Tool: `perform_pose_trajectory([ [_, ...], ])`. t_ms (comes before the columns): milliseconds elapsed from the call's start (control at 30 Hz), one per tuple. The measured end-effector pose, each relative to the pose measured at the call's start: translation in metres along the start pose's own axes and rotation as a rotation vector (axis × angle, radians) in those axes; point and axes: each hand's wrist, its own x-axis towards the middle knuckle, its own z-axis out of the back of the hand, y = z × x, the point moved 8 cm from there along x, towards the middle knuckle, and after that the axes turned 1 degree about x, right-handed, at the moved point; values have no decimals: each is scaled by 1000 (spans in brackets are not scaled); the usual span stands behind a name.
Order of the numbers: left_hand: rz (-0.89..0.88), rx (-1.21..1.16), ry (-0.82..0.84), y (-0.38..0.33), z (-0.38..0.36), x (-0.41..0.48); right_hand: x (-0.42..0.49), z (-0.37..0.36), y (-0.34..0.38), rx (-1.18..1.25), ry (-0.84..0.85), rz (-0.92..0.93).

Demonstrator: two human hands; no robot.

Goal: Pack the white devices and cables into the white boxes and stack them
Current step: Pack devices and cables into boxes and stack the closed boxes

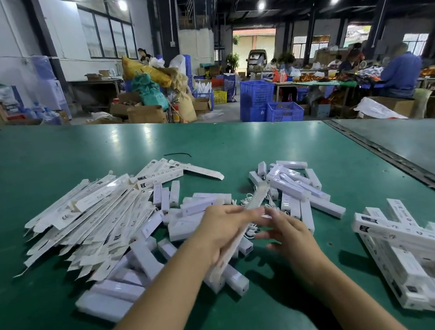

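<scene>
Left hand (226, 233) grips one box (257, 197), right hand (287, 231) spread beside it; stack (422, 259) begun near right (many devices (296, 183), flat boxes (95, 218) left).

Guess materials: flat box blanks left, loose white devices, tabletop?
Flat box blanks: thin printed cardboard, matte; folded flaps, beige inner faces. White devices: likely moulded plastic, smooth semi-gloss; soft highlights. Tabletop: green glossy sheet, possibly vinyl or rubber; mirrors ceiling lamps.
</scene>
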Motion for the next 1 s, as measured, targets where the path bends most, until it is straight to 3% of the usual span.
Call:
perform_pose_trajectory([
  [100,13,-124,125,16,-20,-7,1,-3,-2,113,59,-47],
  [200,-3,-150,124,27,-24,-9,0,-8,-2,92,162,-70],
  [367,-5,-308,266,31,-38,-16,-3,-17,-4,213,252,-113],
  [833,-198,-132,216,27,-47,-24,-9,5,20,187,-61,57],
  [1000,-182,-211,355,26,-50,-30,-9,22,22,249,-163,14],
])
